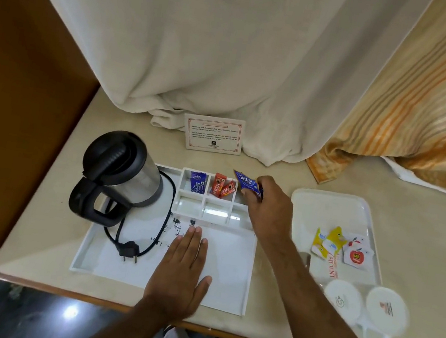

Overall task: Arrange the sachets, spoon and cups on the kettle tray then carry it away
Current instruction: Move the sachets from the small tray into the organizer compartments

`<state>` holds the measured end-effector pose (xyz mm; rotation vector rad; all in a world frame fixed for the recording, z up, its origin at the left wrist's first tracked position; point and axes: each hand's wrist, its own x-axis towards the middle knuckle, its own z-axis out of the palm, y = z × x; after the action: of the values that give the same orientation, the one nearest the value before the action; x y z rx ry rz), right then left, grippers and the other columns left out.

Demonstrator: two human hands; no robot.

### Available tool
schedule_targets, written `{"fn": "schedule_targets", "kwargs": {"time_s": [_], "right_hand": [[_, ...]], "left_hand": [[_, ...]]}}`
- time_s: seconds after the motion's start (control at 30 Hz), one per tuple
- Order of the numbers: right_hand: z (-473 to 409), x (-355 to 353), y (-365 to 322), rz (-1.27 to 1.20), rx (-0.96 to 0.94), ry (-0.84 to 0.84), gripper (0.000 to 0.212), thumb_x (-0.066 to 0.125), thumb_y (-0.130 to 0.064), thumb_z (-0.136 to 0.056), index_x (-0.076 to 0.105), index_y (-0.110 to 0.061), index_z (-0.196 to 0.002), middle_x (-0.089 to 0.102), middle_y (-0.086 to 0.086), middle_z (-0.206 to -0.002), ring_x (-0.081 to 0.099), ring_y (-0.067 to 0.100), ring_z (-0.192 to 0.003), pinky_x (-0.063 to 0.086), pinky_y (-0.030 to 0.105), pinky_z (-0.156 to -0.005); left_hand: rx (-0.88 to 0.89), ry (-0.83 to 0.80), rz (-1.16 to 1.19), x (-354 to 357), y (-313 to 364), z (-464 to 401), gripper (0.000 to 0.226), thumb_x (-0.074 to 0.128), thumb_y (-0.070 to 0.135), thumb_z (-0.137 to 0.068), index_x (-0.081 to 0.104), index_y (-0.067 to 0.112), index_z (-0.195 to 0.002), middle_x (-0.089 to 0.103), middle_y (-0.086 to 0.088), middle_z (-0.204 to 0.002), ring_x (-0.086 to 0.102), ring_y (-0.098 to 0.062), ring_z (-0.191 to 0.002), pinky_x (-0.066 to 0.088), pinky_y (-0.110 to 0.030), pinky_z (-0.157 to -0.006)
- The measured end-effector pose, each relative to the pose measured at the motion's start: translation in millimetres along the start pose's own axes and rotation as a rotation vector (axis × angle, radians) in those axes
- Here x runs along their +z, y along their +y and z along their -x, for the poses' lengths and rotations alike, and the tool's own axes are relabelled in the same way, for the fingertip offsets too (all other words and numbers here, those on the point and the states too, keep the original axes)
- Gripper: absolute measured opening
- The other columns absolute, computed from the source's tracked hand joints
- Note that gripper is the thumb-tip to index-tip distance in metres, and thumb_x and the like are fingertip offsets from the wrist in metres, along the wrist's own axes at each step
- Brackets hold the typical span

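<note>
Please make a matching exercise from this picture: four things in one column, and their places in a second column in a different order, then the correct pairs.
Things
1. blue Tetley sachets
2. red Nescafe sachets
3. kettle
4. two white cups

Places
A. on the counter, beside the small tray's near end
B. held in the right hand
C. back left of the kettle tray
D. in a back compartment of the kettle tray

Pairs: 1-B, 2-D, 3-C, 4-A
</note>
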<state>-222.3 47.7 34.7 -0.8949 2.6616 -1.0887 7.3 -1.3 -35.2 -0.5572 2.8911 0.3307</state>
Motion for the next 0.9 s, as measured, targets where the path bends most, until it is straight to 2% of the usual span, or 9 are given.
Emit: {"fn": "schedule_targets", "kwargs": {"time_s": [0.13, 0.2, 0.3, 0.47, 0.6, 0.67, 0.77, 0.83, 0.9], "right_hand": [[-1.6, 2.4, -1.2, 0.079, 0.017, -0.060, 0.027, 0.067, -0.036, -0.087, 0.054, -0.013, -0.095, 0.067, 0.007, -0.092, 0.057, 0.020, -0.066, 0.042, 0.028, -0.055], [-0.1, 4.9, -2.8, 0.248, -0.074, -0.052, 0.025, 0.064, -0.037, -0.088, 0.056, -0.014, -0.091, 0.063, 0.006, -0.086, 0.052, 0.019, -0.062, 0.036, 0.027, -0.053], [5.3, 7.7, -3.2, 0.507, -0.246, 0.017, 0.019, 0.061, -0.031, -0.089, 0.063, -0.012, -0.093, 0.060, 0.007, -0.088, 0.051, 0.020, -0.072, 0.037, 0.029, -0.058], [-2.2, -4.6, 6.7, 0.338, -0.172, -0.136, 0.022, 0.056, -0.024, -0.087, 0.054, -0.017, -0.108, 0.062, 0.007, -0.093, 0.056, 0.025, -0.078, 0.038, 0.031, -0.059], [-4.0, -16.0, 4.1, 0.364, -0.223, -0.115, 0.037, 0.059, -0.027, -0.087, 0.052, -0.024, -0.123, 0.068, 0.006, -0.096, 0.063, 0.029, -0.079, 0.044, 0.033, -0.058], [-4.3, -19.0, 0.1, 0.403, -0.267, -0.079, 0.034, 0.060, -0.027, -0.086, 0.055, -0.023, -0.119, 0.067, 0.006, -0.095, 0.063, 0.029, -0.071, 0.042, 0.030, -0.053], [-0.8, -20.1, -2.9, 0.324, -0.270, -0.022, 0.020, 0.062, -0.024, -0.085, 0.060, -0.018, -0.104, 0.063, 0.006, -0.094, 0.060, 0.030, -0.061, 0.045, 0.032, -0.049], [2.7, -18.0, -3.0, 0.251, -0.202, 0.039, 0.014, 0.065, -0.027, -0.084, 0.059, -0.020, -0.094, 0.060, 0.002, -0.090, 0.057, 0.027, -0.061, 0.046, 0.032, -0.048], [3.5, -14.7, -1.9, 0.207, -0.099, 0.093, 0.013, 0.067, -0.033, -0.082, 0.058, -0.024, -0.086, 0.060, -0.004, -0.082, 0.054, 0.023, -0.070, 0.042, 0.030, -0.051]], "left_hand": [[-0.007, -0.003, -0.001, 0.9, 0.6, 0.4, 0.076, 0.027, 0.053, -0.098, 0.006, 0.007, -0.155, 0.002, -0.017, -0.163, 0.001, -0.033, -0.150, 0.009, -0.046, -0.115], [-0.016, -0.004, -0.001, 1.0, 0.7, 0.7, 0.076, 0.027, 0.054, -0.098, 0.007, 0.007, -0.155, 0.002, -0.016, -0.163, 0.001, -0.032, -0.150, 0.008, -0.046, -0.115], [-0.014, 0.004, 0.001, 1.5, 1.4, 0.9, 0.077, 0.031, 0.053, -0.097, 0.008, 0.008, -0.155, 0.003, -0.015, -0.163, 0.002, -0.032, -0.150, 0.008, -0.045, -0.116], [-0.022, 0.009, 0.001, 3.0, 0.4, 1.1, 0.077, 0.031, 0.054, -0.097, 0.008, 0.009, -0.155, 0.004, -0.014, -0.163, 0.002, -0.032, -0.150, 0.006, -0.044, -0.116], [-0.023, 0.011, -0.005, 3.3, 0.6, 0.8, 0.078, 0.031, 0.054, -0.096, 0.006, 0.010, -0.155, 0.003, -0.014, -0.163, 0.001, -0.031, -0.150, 0.005, -0.043, -0.117], [-0.021, 0.011, -0.003, 3.2, 0.6, 1.3, 0.078, 0.031, 0.054, -0.097, 0.005, 0.010, -0.155, 0.001, -0.014, -0.163, -0.001, -0.030, -0.151, 0.005, -0.043, -0.117], [-0.022, 0.007, -0.002, 2.7, 0.7, 1.2, 0.078, 0.033, 0.054, -0.096, 0.007, 0.009, -0.155, 0.002, -0.015, -0.164, -0.002, -0.030, -0.151, 0.006, -0.044, -0.117], [-0.025, 0.004, -0.001, 2.6, 0.5, 1.0, 0.079, 0.034, 0.054, -0.096, 0.007, 0.009, -0.155, 0.002, -0.015, -0.164, -0.002, -0.030, -0.151, 0.007, -0.044, -0.117], [-0.029, 0.003, 0.002, 2.3, 0.6, 0.9, 0.079, 0.033, 0.055, -0.096, 0.006, 0.010, -0.156, 0.002, -0.014, -0.164, -0.002, -0.030, -0.151, 0.007, -0.044, -0.117]]}}
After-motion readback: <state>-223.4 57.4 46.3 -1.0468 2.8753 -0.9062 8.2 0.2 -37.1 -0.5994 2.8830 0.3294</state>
